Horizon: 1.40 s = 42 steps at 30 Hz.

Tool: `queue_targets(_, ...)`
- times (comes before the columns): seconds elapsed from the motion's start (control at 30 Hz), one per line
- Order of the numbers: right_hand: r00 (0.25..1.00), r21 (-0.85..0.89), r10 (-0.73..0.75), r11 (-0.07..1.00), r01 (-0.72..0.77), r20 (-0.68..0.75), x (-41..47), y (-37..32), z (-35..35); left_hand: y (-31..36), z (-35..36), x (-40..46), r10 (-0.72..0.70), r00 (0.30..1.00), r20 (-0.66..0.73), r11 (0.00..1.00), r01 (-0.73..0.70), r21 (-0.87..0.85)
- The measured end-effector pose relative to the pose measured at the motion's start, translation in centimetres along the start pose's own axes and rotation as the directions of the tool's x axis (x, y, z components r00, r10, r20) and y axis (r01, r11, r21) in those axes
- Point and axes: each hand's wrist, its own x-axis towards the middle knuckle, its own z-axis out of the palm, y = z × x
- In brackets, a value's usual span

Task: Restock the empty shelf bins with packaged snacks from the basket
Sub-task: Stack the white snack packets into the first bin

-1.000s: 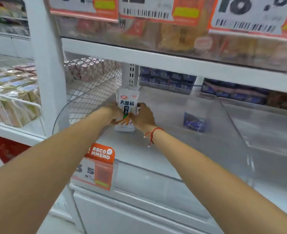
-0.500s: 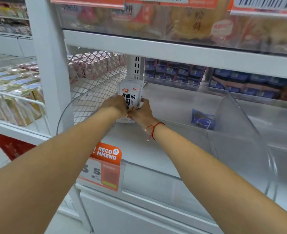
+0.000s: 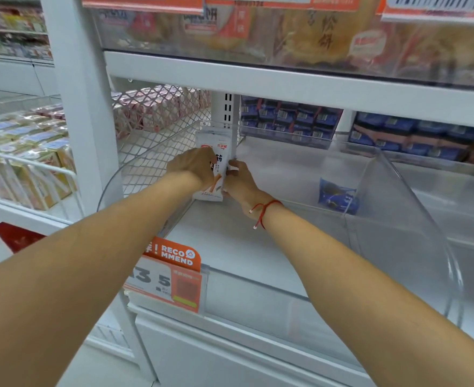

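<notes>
Head view: we are pushing the white snack packets (image 3: 213, 166), gripped by left hand (image 3: 193, 166) and right hand (image 3: 240, 181), deeper into the clear bin's (image 3: 258, 247) back-left corner than a second ago.

Both arms are stretched way out in front, bare forearms angling in toward each other so the hands nearly meet. Left hand (image 3: 195, 166) is back-up, knuckles toward us, fingers curled over the front of the packet (image 3: 213, 166) it's got. Right hand (image 3: 240, 181) sits just beside it on the right edge of that packet, fingertips (image 3: 233, 165) pinching it, wrist bent slightly. There's a red string bracelet (image 3: 263, 212) on the right wrist. Both are holding the same packet upright between them, hands almost touching.
</notes>
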Motion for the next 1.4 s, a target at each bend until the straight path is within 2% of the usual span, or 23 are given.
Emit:
queue_targets(0.23, 0.990, -0.276, 0.055, 0.961, -0.018, 0.127, -2.2, -0.8, -2.1, 0.7, -0.5, 0.2, 0.023, 0.971, 0.240, 0.984, -0.064, 0.165)
queue_targets(0.37, 0.986, -0.375, 0.131, 0.924, -0.083, 0.105, -4.5, -2.2, -3.3, 1.4, -1.2, -1.1, 0.013, 0.955, 0.295, 0.981, -0.070, 0.182)
queue_targets(0.47, 0.992, -0.410, 0.119, 0.908, -0.089, 0.049, -7.1, -3.6, -4.3, 1.9, -1.8, -2.7, -0.006, 0.971, 0.241, 0.997, -0.014, 0.082)
queue_targets(0.57, 1.000, -0.439, -0.008, 0.898, 0.015, 0.017, -11.2, -5.4, -6.1, 2.6, -3.1, -5.6, 0.008, 0.995, 0.103, 0.995, 0.002, -0.104)
queue_targets(0.7, 0.984, -0.424, -0.178, 0.892, 0.159, -0.005, -18.0, -6.8, -8.9, 4.3, -4.6, -11.4, 0.024, 0.998, -0.066, 0.928, -0.047, -0.369)
queue_targets(0.8, 0.964, -0.450, -0.265, 0.864, 0.226, -0.025, -23.4, -6.3, -11.2, 6.2, -5.3, -17.0, 0.033, 0.993, -0.110, 0.889, -0.079, -0.450)
queue_targets(0.9, 0.962, -0.474, -0.273, 0.850, 0.229, -0.026, -29.4, -4.3, -13.7, 7.6, -4.4, -22.5, 0.028, 0.997, -0.068, 0.844, -0.060, -0.533)
queue_targets(1.0, 0.979, -0.514, -0.203, 0.838, 0.182, 0.016, -35.7, -1.6, -16.1, 8.9, -1.5, -27.8, 0.028, 1.000, 0.013, 0.801, -0.014, -0.599)
queue_targets(1.07, 0.992, -0.562, -0.095, 0.817, 0.128, 0.087, -39.3, 0.6, -17.9, 9.5, 1.0, -30.7, 0.037, 0.995, 0.092, 0.833, 0.021, -0.553)
queue_targets(1.17, 0.979, -0.716, 0.118, 0.697, 0.036, 0.164, -42.8, 4.0, -20.4, 10.0, 5.1, -34.1, 0.069, 0.967, 0.246, 0.874, 0.061, -0.482)
queue_targets(1.27, 0.964, -0.807, 0.232, 0.589, -0.034, 0.128, -44.4, 7.1, -22.2, 10.5, 8.6, -35.6, 0.079, 0.931, 0.357, 0.912, 0.077, -0.402)
queue_targets(1.4, 0.939, -0.842, 0.337, 0.524, -0.127, 0.068, -44.3, 10.7, -23.7, 10.9, 11.7, -34.8, 0.131, 0.843, 0.522, 0.967, 0.008, -0.255)
